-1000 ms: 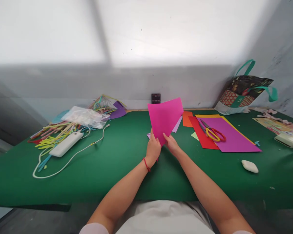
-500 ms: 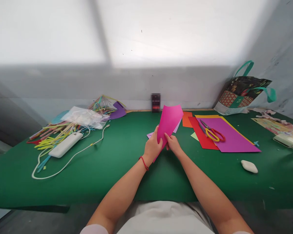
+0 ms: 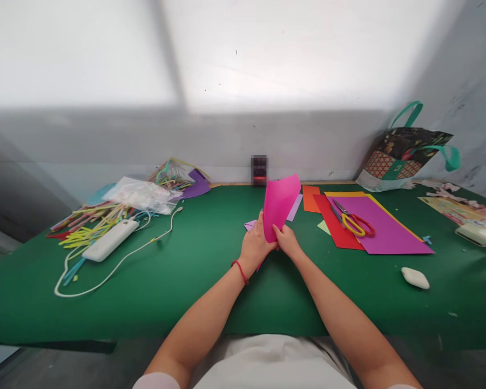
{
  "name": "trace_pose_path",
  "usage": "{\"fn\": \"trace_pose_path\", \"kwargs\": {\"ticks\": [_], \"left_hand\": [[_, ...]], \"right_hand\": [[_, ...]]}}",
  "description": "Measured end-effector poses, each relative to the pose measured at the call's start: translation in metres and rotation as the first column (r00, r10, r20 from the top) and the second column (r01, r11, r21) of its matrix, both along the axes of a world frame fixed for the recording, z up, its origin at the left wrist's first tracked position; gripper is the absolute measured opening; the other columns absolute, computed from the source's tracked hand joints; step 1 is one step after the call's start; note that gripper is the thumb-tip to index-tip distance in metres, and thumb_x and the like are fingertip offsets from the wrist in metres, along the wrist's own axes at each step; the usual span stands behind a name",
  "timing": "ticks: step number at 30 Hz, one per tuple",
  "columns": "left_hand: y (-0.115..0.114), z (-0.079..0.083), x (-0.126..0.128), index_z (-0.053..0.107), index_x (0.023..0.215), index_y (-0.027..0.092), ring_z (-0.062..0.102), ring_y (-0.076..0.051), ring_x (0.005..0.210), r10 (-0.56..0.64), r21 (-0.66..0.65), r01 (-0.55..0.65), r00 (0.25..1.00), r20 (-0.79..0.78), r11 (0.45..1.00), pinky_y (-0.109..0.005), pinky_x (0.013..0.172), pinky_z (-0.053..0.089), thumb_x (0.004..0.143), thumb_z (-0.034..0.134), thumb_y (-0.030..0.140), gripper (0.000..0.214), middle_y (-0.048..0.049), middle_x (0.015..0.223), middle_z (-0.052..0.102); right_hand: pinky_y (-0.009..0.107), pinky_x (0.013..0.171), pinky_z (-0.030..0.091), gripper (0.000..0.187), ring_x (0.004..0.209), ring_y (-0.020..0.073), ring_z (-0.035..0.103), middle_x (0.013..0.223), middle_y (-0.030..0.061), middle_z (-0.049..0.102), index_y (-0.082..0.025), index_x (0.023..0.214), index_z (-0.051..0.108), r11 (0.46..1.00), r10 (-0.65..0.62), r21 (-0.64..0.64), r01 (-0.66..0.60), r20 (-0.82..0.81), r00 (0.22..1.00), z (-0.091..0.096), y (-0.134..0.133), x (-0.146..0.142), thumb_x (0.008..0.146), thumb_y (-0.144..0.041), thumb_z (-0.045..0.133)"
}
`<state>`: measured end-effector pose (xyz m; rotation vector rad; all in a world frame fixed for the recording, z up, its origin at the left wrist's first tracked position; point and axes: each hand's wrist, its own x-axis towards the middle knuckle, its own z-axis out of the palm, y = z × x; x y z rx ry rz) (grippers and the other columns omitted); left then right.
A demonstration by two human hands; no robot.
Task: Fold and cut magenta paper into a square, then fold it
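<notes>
A bright pink sheet of paper stands upright and curved above the middle of the table. My left hand is closed around its lower left part, with a red string bracelet at the wrist. The fingers of my right hand pinch its lower right edge, close beside the left hand. A lower corner of the sheet pokes out below my left hand. Behind the pink sheet lie lilac paper pieces, partly hidden by it.
To the right, scissors with yellow and red handles rest on purple paper and red paper. A white case sits nearer. On the left lie pipe cleaners, a white power bank and its cable. A patterned bag leans at the back right.
The pink sheet has bent more and its upper part has shifted slightly left. My left hand's fingers have moved round the lower part of the sheet, nearer my right hand.
</notes>
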<state>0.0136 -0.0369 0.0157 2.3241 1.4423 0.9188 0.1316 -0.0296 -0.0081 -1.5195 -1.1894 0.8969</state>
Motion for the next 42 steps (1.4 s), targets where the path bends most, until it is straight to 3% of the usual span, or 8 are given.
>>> {"fn": "trace_pose_path", "kwargs": {"ticks": [4,8,15,20,24,29,34,42], "left_hand": [[-0.001,0.001,0.001,0.018,0.141,0.015,0.058,-0.028,0.102,0.002,-0.016,-0.002,1.0,0.005,1.0,-0.034,0.083,0.044,0.066,0.065,0.03,0.09,-0.0175,0.122,0.054],[-0.003,0.002,0.002,0.02,0.14,0.012,0.06,-0.029,0.097,0.018,-0.042,-0.018,1.0,0.0,0.999,-0.033,0.079,0.045,0.068,0.063,0.028,0.086,-0.0193,0.119,0.056],[-0.009,0.004,0.006,0.02,0.14,0.013,0.065,-0.027,0.082,0.054,-0.115,-0.047,0.997,0.053,0.992,-0.03,0.065,0.046,0.076,0.054,0.031,0.075,-0.0211,0.123,0.053],[-0.006,0.006,0.002,0.02,0.14,0.013,0.066,-0.028,0.074,0.069,-0.194,-0.047,0.991,0.11,0.98,-0.031,0.062,0.046,0.076,0.055,0.045,0.08,-0.0153,0.089,0.067],[0.001,0.002,-0.003,0.021,0.14,0.014,0.066,-0.029,0.079,0.103,-0.218,-0.049,0.964,0.245,0.975,-0.031,0.064,0.047,0.075,0.055,0.051,0.082,-0.0142,0.086,0.067],[0.011,-0.003,-0.004,0.033,0.132,0.016,0.066,-0.022,0.075,0.096,-0.282,0.083,0.819,0.566,0.956,-0.029,0.062,0.05,0.074,0.06,0.039,0.068,-0.0138,0.1,0.065],[0.016,0.0,-0.002,0.04,0.116,0.012,0.061,-0.014,0.047,0.136,-0.428,0.366,0.608,0.782,0.826,-0.024,0.043,0.048,0.08,0.051,0.039,0.046,-0.0133,0.092,0.068],[0.019,0.001,-0.003,0.046,0.112,0.01,0.065,-0.016,0.053,0.203,-0.393,0.633,0.354,0.913,0.667,-0.025,0.045,0.05,0.083,0.047,0.032,0.037,-0.0168,0.099,0.067]], "right_hand": [[0.028,0.053,0.044,0.016,0.058,0.0199,0.06,0.058,0.0031,0.064,-0.021,0.071,0.059,0.995,-0.081,0.069,0.074,0.109,0.991,-0.004,0.002,0.003,0.077,-0.033,0.05],[0.029,0.064,0.043,0.017,0.075,0.0232,0.062,0.075,0.0071,0.067,-0.02,0.082,0.061,0.992,-0.109,0.08,0.097,0.162,0.981,-0.004,0.002,0.003,0.077,-0.03,0.049],[0.03,0.058,0.044,0.022,0.062,0.0213,0.061,0.073,0.0065,0.067,-0.018,0.089,0.06,0.993,-0.082,0.095,0.067,0.165,0.983,0.002,-0.001,0.002,0.077,-0.033,0.05],[0.03,0.042,0.041,0.043,0.034,0.017,0.05,0.045,-0.003,0.055,-0.019,0.106,0.056,0.992,0.072,0.1,-0.074,0.017,0.997,0.013,-0.01,-0.002,0.079,-0.05,0.049],[0.028,0.041,0.041,0.06,0.034,0.0166,0.05,0.037,-0.0059,0.049,-0.017,0.126,0.046,0.98,0.137,0.152,-0.127,-0.055,0.989,0.019,-0.015,-0.005,0.08,-0.055,0.045],[0.024,0.037,0.037,0.066,0.038,0.0129,0.052,0.05,-0.0043,0.058,-0.019,0.135,0.034,0.985,0.107,0.149,-0.085,-0.148,0.983,0.017,-0.01,-0.001,0.081,-0.055,0.043],[0.021,0.036,0.036,0.066,0.042,0.0119,0.053,0.054,-0.0024,0.06,-0.017,0.133,0.037,0.992,0.075,0.117,-0.048,-0.239,0.968,0.014,-0.004,0.001,0.08,-0.056,0.042],[0.021,0.036,0.038,0.055,0.049,0.0135,0.056,0.062,0.0009,0.062,-0.018,0.115,0.053,0.997,0.024,0.074,-0.002,-0.303,0.953,0.002,0.008,0.007,0.078,-0.057,0.042]]}}
